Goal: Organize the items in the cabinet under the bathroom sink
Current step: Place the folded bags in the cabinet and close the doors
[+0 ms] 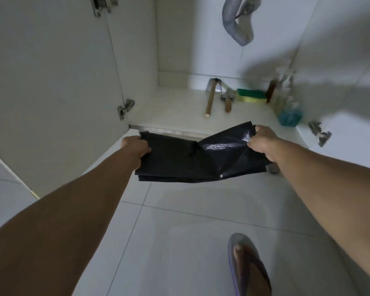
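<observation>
under the open cabinet's front edge [175, 130], both hands are gripping a folded black plastic bag [179, 161] (left hand [135, 149], right hand [263, 144]), stretching it between them.

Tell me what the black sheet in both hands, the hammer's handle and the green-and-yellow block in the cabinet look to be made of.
Black sheet: thin plastic film, probably a folded bin bag; it creases and shows glossy highlights.
Hammer's handle: pale, matte, likely bare wood.
Green-and-yellow block: seemingly a foam sponge with a green scouring layer; blur leaves the texture unclear.
</observation>
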The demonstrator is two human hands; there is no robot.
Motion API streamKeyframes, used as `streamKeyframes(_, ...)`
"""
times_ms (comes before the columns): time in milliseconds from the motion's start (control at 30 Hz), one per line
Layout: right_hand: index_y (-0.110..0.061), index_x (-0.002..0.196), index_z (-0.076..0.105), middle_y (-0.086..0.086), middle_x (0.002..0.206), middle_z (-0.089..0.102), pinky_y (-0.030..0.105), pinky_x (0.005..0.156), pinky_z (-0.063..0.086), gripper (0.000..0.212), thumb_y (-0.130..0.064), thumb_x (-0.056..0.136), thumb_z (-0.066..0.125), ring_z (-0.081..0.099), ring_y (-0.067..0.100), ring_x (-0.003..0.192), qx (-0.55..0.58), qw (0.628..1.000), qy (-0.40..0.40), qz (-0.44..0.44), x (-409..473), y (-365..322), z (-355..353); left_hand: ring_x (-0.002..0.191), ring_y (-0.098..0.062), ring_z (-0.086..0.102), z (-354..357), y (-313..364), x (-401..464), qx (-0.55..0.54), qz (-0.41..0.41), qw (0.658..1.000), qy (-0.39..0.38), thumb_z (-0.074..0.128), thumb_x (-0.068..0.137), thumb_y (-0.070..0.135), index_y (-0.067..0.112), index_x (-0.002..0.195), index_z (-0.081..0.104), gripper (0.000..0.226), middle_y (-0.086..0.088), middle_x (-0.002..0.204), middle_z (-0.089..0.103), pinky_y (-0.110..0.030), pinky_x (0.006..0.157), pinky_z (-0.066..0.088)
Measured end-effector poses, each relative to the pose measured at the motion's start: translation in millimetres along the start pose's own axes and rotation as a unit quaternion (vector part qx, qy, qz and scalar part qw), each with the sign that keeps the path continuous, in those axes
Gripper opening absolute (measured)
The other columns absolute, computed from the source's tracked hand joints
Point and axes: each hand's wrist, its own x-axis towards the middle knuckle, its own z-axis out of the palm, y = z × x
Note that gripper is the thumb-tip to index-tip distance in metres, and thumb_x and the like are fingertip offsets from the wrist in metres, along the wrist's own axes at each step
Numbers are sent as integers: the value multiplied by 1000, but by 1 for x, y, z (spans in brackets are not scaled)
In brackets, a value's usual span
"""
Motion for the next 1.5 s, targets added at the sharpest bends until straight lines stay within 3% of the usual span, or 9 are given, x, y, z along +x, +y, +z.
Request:
streamKeyframes(167,-8,146,41,16,146,45,32,96,41,52,2,96,45,46,35,130,-30,997,33,-62,63,-51,-4,93,-24,51,4,51,35,-24,43,998,44,67,85,-5,5,125,56,43,-7,94,52,-32,82,48)
streamKeyframes(300,-7,145,42,17,145,47,30,94,42,51,3,95,47,47,35,129,-44,989,51,-130,126,-87,3,81,-18,50,24,80,87,-55,46,993,96,62,88,-3,7,135,46,51,-4,91,53,-26,63,43)
streamKeyframes(433,-8,137,49,17,137,52,34,101,42,47,-6,91,61,49,36,126,-48,978,71,-193,204,-120,18,101,-28,59,49,96,141,-7,61,986,153,58,88,-1,8,138,48,52,-12,121,57,-35,88,52)
streamKeyframes(767,-6,133,38,19,125,54,35,80,40,46,-5,91,58,54,36,115,-33,972,25,-230,356,-199,103,129,-31,47,94,96,259,19,87,971,220,50,90,-5,20,152,27,71,-13,148,40,-41,107,42)
streamKeyframes(1000,-9,131,36,15,110,57,38,82,45,49,-4,89,61,58,36,108,-72,958,20,-278,396,-213,180,124,-32,50,112,75,305,13,87,973,212,46,91,-4,23,150,32,66,-12,143,46,-40,105,44)
streamKeyframes(1200,-9,132,40,15,134,40,45,97,45,55,-17,84,67,44,34,122,-157,962,35,-221,381,-175,216,113,-35,57,123,58,306,90,56,970,220,50,90,0,19,147,39,61,-14,134,51,-46,91,54)
streamKeyframes(1267,-2,124,47,19,127,48,44,96,49,41,-23,91,61,52,36,116,-126,979,-27,-158,376,-167,218,117,-34,54,126,59,303,103,51,968,223,51,90,-1,17,147,38,61,-15,138,48,-44,95,52)
streamKeyframes(1333,-4,92,53,15,96,58,43,89,55,15,-18,94,54,62,34,97,-49,986,-115,-111,372,-165,218,117,-35,50,127,60,299,126,47,964,229,52,87,-1,13,143,41,59,-18,138,42,-44,96,50)
streamKeyframes(1500,-15,69,45,5,75,50,40,76,60,24,-9,89,57,59,25,79,55,984,-132,-109,365,-181,229,112,-33,48,126,60,296,164,29,961,223,56,84,1,2,134,43,52,-20,133,38,-41,95,49)
